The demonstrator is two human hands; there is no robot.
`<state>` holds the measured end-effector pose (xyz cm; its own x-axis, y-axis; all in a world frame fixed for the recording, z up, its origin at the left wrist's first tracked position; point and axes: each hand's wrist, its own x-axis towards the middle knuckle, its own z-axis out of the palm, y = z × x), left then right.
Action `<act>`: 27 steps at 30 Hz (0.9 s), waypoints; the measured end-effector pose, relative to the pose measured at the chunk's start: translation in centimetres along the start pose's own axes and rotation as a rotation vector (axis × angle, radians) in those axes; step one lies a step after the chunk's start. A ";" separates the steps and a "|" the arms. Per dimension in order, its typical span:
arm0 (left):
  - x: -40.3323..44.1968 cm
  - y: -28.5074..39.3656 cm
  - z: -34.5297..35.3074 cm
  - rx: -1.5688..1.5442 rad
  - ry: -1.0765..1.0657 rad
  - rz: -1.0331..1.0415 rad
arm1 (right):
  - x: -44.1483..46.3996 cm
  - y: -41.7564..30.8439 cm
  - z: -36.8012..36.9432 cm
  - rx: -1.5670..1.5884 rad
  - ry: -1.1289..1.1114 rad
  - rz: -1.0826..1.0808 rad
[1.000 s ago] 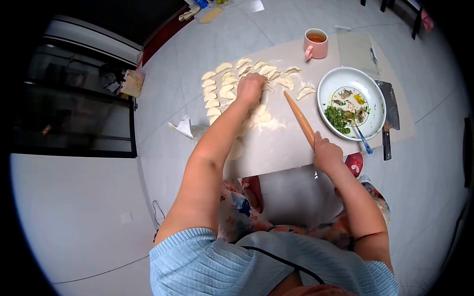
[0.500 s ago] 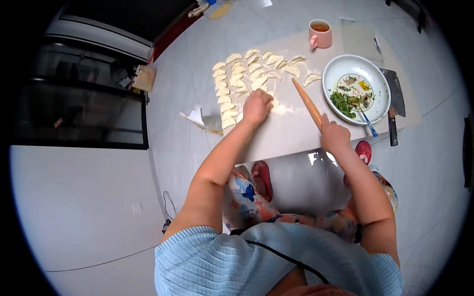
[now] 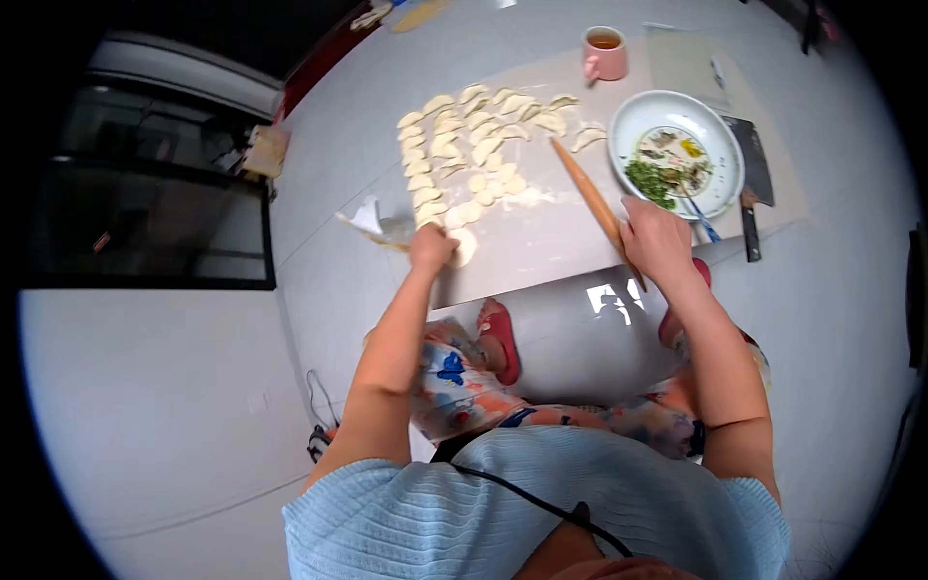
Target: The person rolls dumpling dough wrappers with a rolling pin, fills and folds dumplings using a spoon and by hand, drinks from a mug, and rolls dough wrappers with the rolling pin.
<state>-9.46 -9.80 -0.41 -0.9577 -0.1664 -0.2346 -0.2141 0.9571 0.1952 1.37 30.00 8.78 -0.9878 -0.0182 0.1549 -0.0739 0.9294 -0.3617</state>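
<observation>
My left hand (image 3: 432, 247) is at the near left edge of the pale board (image 3: 541, 246), its fingers touching the edge of a flat round dough wrapper (image 3: 464, 246). Beside the wooden rolling pin (image 3: 587, 188), at its near end, is my right hand (image 3: 655, 235); the pin lies slanted and my fingers are off or only lightly against it, which is hard to tell. Several folded dumplings (image 3: 445, 145) stand in rows at the board's left and far side. Small dough rounds (image 3: 496, 180) lie on scattered flour nearer the middle.
A white bowl (image 3: 623, 118) with chopped greens and a spoon sits at the right. Next to it lies a cleaver (image 3: 750, 174). A pink mug (image 3: 606, 60) of reddish liquid and a clear sheet (image 3: 684, 66) are at the far side.
My left hand has moved from the dumplings and dough rounds toward me and left, to the wrapper. My right hand has loosened from its wrap around the rolling pin's near end.
</observation>
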 end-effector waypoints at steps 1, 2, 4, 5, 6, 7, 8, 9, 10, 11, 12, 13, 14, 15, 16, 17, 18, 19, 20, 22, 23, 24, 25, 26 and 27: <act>-0.4 0.1 -0.7 -0.022 -0.041 0.001 | -0.2 0.5 -1.1 0.007 0.083 0.011; 0.0 -0.5 -0.4 -0.031 -0.047 0.028 | -0.4 1.4 -2.2 -0.011 0.087 0.027; 0.2 -0.8 -0.3 -0.110 -0.081 0.023 | -0.7 3.3 -4.5 -0.010 0.292 0.157; 0.2 -0.7 -0.3 -0.124 -0.088 0.025 | -0.9 4.3 -5.5 -0.062 0.260 0.259; 0.4 -0.6 -0.3 -0.127 -0.089 0.035 | -1.2 5.6 -5.8 -0.129 0.186 0.318; 0.5 -0.5 0.0 -0.112 -0.033 0.035 | -1.5 6.8 -5.8 -0.194 0.112 0.374; 0.6 -0.6 0.0 -0.094 0.015 0.034 | -1.6 7.4 -5.7 -0.196 0.112 0.382; 0.5 -0.5 0.0 -0.092 0.010 0.039 | -1.6 7.8 -5.1 -0.211 0.007 0.415; 0.4 -0.4 0.0 -0.062 -0.007 0.060 | -1.5 8.1 -4.6 -0.226 -0.100 0.447; 0.4 -0.3 -0.1 -0.033 -0.021 0.083 | -1.3 8.4 -4.1 -0.227 -0.099 0.454; 0.5 -0.1 -0.4 -0.032 -0.023 0.089 | -1.0 8.3 -3.7 -0.242 -0.174 0.433; 0.7 0.1 -0.8 -0.075 -0.097 0.078 | -0.9 8.3 -3.5 -0.258 -0.248 0.411; 0.9 0.5 -1.1 -0.117 -0.169 0.068 | -0.9 8.3 -3.4 -0.266 -0.237 0.378; 1.0 1.1 -1.6 -0.116 -0.169 0.078 | -1.0 8.6 -3.2 -0.266 -0.231 0.386; 0.9 1.7 -2.1 -0.244 -0.182 0.084 | -1.0 9.0 -2.8 -0.261 -0.172 0.330; 0.8 2.2 -2.5 -0.373 -0.199 0.086 | -1.0 9.4 -2.2 -0.256 -0.116 0.271; 0.7 3.0 -3.0 -0.372 -0.202 0.090 | -0.9 9.7 -1.6 -0.237 -0.061 0.256; 0.5 4.2 -3.7 -0.545 -0.292 0.119 | -0.8 9.7 -1.7 -0.238 -0.061 0.260; 0.1 5.3 -4.4 -0.720 -0.382 0.146 | -0.6 9.4 -1.7 -0.220 -0.036 0.259; -3.0 9.5 -6.6 -1.073 -0.465 0.119 | -0.2 9.0 -1.8 -0.203 -0.011 0.260; -3.8 11.0 -6.9 -1.428 -0.541 0.089 | 0.1 8.9 -1.9 -0.192 0.013 0.257; -3.5 11.6 -6.6 -1.538 -0.591 0.080 | 0.4 8.7 -2.2 -0.182 0.037 0.253; -3.3 12.2 -6.2 -1.540 -0.597 0.082 | 0.6 8.5 -2.5 -0.186 0.037 0.257; -3.2 12.8 -5.6 -1.612 -0.636 0.043 | 0.6 8.3 -2.9 -0.169 0.028 0.259; -3.3 13.5 -5.3 -1.684 -0.675 -0.001 | 0.5 8.1 -3.4 -0.153 0.016 0.261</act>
<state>-10.23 2.41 8.06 -0.8155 0.3571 -0.4554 -0.5690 -0.3516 0.7434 0.73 38.82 9.06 -0.9681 0.2337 0.0900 0.2054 0.9465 -0.2488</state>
